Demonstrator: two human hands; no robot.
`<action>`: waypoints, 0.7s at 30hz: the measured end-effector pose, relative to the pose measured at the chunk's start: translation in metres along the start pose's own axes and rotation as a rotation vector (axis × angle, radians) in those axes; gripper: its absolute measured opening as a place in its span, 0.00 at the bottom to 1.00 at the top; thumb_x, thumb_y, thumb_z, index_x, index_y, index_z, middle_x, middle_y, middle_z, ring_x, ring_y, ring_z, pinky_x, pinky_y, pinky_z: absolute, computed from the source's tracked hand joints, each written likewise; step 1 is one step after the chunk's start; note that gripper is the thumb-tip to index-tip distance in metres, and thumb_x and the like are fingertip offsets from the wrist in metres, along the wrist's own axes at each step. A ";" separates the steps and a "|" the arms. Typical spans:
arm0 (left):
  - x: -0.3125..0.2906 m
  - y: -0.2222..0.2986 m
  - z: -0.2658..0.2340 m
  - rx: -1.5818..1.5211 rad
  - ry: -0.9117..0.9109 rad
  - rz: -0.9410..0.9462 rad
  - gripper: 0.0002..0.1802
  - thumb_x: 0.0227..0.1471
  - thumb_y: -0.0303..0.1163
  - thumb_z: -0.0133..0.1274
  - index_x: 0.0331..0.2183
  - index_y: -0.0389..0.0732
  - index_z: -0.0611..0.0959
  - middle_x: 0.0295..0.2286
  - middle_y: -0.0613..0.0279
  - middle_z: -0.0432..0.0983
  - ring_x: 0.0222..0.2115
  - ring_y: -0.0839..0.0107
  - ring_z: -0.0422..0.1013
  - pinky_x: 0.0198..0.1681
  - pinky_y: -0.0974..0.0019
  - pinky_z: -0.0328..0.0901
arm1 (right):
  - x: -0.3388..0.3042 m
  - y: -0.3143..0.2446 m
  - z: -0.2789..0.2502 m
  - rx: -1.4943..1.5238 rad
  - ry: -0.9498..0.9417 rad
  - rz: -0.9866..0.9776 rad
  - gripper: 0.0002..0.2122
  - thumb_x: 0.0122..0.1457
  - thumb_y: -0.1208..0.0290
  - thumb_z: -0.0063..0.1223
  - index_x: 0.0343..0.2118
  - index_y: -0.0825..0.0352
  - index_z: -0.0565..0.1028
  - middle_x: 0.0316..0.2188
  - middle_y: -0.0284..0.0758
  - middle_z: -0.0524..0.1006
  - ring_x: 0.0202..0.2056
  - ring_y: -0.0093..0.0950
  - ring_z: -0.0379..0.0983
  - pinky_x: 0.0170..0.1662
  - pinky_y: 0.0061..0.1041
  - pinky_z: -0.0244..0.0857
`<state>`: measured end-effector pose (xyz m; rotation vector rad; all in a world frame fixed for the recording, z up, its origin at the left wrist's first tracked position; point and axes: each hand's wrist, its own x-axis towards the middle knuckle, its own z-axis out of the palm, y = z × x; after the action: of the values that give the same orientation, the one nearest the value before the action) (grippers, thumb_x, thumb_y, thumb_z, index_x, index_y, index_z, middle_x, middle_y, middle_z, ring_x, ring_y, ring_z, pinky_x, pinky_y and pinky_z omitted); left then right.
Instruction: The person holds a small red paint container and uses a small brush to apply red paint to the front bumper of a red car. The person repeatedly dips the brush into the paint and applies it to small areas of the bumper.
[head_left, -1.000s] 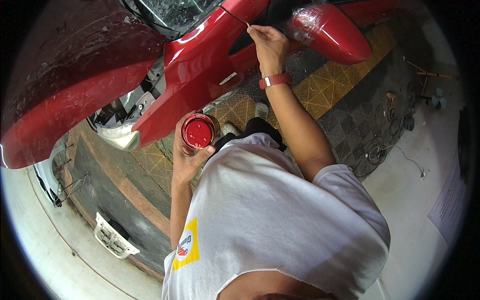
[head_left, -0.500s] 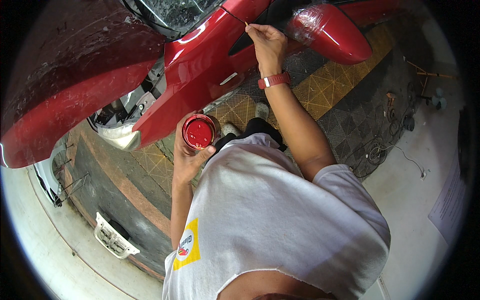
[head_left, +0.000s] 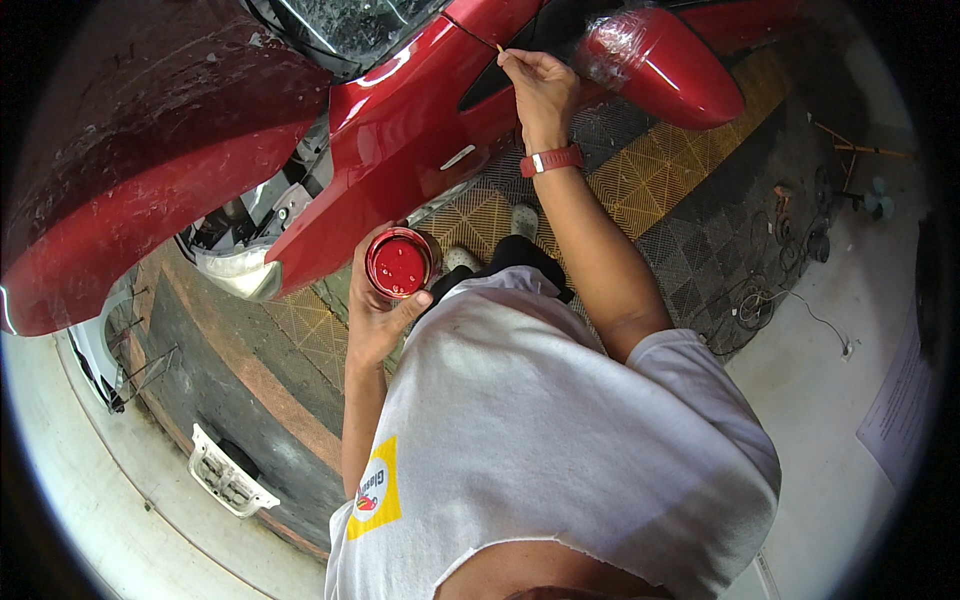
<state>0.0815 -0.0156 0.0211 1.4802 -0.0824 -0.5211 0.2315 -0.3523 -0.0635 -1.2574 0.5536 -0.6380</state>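
My left hand [head_left: 377,318] is wrapped round a jar of red paint [head_left: 398,265], holding it upright with bubbles on the paint's surface. Up by the car, my right hand [head_left: 543,88] pinches a thin wooden stick [head_left: 501,47] whose tip meets the dark gap beside the window trim. The red car body [head_left: 410,130] runs from the left toward the upper right. Just right of that hand is a red side mirror [head_left: 665,65], its inner part wrapped in clear plastic film.
At the left, a large red body panel [head_left: 150,200] stands open, with a pale lamp [head_left: 240,272] near its lower edge. Black and yellow grid tiles [head_left: 640,180] cover the floor. Cables [head_left: 755,305] lie at the right; a white car part [head_left: 228,470] rests at the lower left.
My right hand and the stick have shifted slightly right along the edge of the trim. My left hand and the paint jar stay nearly in place.
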 end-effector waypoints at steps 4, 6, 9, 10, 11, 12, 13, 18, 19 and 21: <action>0.000 0.000 0.000 0.005 0.001 0.003 0.65 0.50 0.41 0.88 0.77 0.37 0.67 0.66 0.54 0.77 0.68 0.61 0.74 0.74 0.53 0.70 | 0.002 0.004 -0.004 -0.009 0.023 0.005 0.06 0.66 0.81 0.77 0.44 0.75 0.90 0.42 0.39 0.93 0.42 0.23 0.90 0.52 0.21 0.83; 0.000 0.001 0.001 0.008 0.005 0.000 0.65 0.50 0.41 0.88 0.77 0.37 0.67 0.66 0.54 0.77 0.68 0.61 0.74 0.74 0.53 0.71 | 0.002 0.004 -0.005 -0.041 0.024 0.002 0.06 0.66 0.81 0.77 0.44 0.75 0.90 0.42 0.39 0.93 0.42 0.23 0.90 0.52 0.21 0.83; 0.000 0.000 0.000 0.016 0.003 0.009 0.65 0.50 0.42 0.88 0.77 0.37 0.67 0.66 0.54 0.76 0.68 0.61 0.74 0.74 0.53 0.71 | 0.001 0.003 -0.006 -0.031 0.028 0.002 0.07 0.67 0.81 0.77 0.44 0.75 0.90 0.42 0.39 0.93 0.42 0.23 0.90 0.52 0.21 0.83; 0.000 0.000 0.000 0.017 0.002 0.010 0.65 0.50 0.42 0.88 0.77 0.37 0.67 0.66 0.54 0.76 0.68 0.61 0.74 0.74 0.53 0.71 | 0.001 0.003 -0.006 -0.018 0.030 0.003 0.07 0.67 0.80 0.77 0.45 0.75 0.90 0.42 0.39 0.93 0.42 0.23 0.90 0.52 0.21 0.83; 0.000 -0.001 0.000 0.017 0.002 0.011 0.65 0.50 0.42 0.88 0.77 0.37 0.67 0.66 0.54 0.76 0.68 0.60 0.74 0.74 0.53 0.71 | 0.001 0.003 -0.006 -0.026 0.028 0.004 0.07 0.67 0.80 0.77 0.45 0.75 0.90 0.42 0.39 0.93 0.42 0.23 0.90 0.52 0.21 0.83; 0.000 -0.001 0.000 0.018 0.002 0.013 0.65 0.50 0.42 0.88 0.77 0.37 0.67 0.66 0.54 0.76 0.68 0.60 0.74 0.74 0.53 0.71 | 0.000 0.002 -0.005 -0.034 0.026 0.005 0.07 0.67 0.80 0.77 0.45 0.75 0.90 0.42 0.38 0.93 0.42 0.23 0.89 0.52 0.21 0.83; 0.000 -0.001 0.000 0.016 0.001 0.012 0.65 0.50 0.42 0.88 0.77 0.37 0.67 0.66 0.54 0.76 0.68 0.60 0.74 0.74 0.53 0.71 | 0.000 0.001 -0.005 -0.042 0.024 0.005 0.07 0.67 0.80 0.77 0.45 0.75 0.91 0.42 0.38 0.93 0.42 0.23 0.89 0.52 0.21 0.83; 0.000 0.001 0.001 0.006 -0.002 0.007 0.65 0.50 0.41 0.88 0.77 0.37 0.67 0.66 0.54 0.77 0.68 0.60 0.75 0.74 0.52 0.71 | 0.000 0.000 -0.001 -0.056 0.000 -0.035 0.07 0.68 0.80 0.76 0.45 0.75 0.91 0.42 0.38 0.93 0.42 0.22 0.89 0.51 0.20 0.83; 0.000 0.001 0.001 0.004 -0.001 0.005 0.65 0.50 0.41 0.88 0.77 0.37 0.67 0.66 0.54 0.77 0.68 0.60 0.75 0.74 0.52 0.71 | 0.001 0.000 0.000 -0.062 -0.001 -0.031 0.07 0.68 0.80 0.76 0.45 0.75 0.91 0.42 0.38 0.93 0.42 0.22 0.89 0.51 0.20 0.83; -0.001 0.000 0.001 -0.002 0.003 0.001 0.65 0.50 0.41 0.88 0.77 0.38 0.67 0.66 0.54 0.78 0.68 0.60 0.75 0.74 0.52 0.71 | 0.001 -0.001 0.000 -0.105 -0.001 -0.035 0.07 0.68 0.81 0.76 0.46 0.75 0.91 0.42 0.38 0.93 0.41 0.22 0.89 0.50 0.20 0.83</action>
<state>0.0801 -0.0159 0.0220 1.4789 -0.0804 -0.5177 0.2320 -0.3528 -0.0624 -1.3684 0.5712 -0.6446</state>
